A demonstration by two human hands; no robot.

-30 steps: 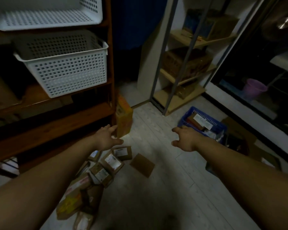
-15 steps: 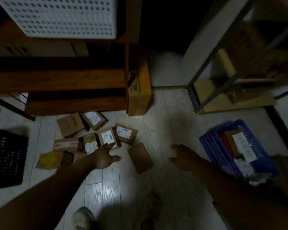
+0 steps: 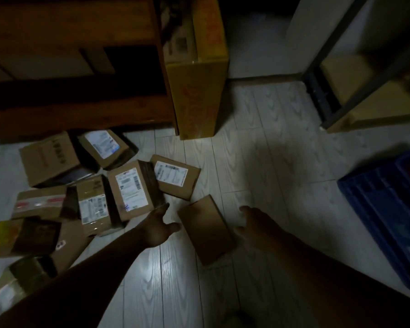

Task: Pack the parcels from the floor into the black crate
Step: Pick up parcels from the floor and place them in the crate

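Fingers (image 3: 164, 207) on the left hand (image 3: 159, 229) are spread wide, thumb sticking out, holding nothing. They hover just beside the left edge of a plain brown box (image 3: 205, 229). The right hand (image 3: 255, 223) is on the other side of that box, also loose and empty as far as I can tell, though it's really dark over there. So the box sits right between both hands, flat on the floor (image 3: 258, 143), and neither hand seems to touch it.

My guess on handling: it's small, flat cardboard, stiff enough to keep its shape, probably light, and there's no shiny tape, so it shouldn't be slippery. I'd take it across the two long sides, one hand each, or just scoop under one short end. There's no label facing up, so no clue what's inside. I'd treat it as maybe fragile and not toss it.

Further out, the other parcels (image 3: 92, 185) lie in a messy pile on the floor to the left, up against the foot of the wooden shelf (image 3: 81, 114). The labelled box (image 3: 131, 189) nearest the left fingertips is jammed against its neighbours, so pulling it could shift the others. A couple at the far left look wrapped in glossy tape or plastic, and those could be slicker.

A tall yellow carton (image 3: 197, 95) stands on end by the shelf's corner, and a blue crate (image 3: 384, 209) sits off to the right. The black crate isn't in view at all, so I can't say how far the carry is.
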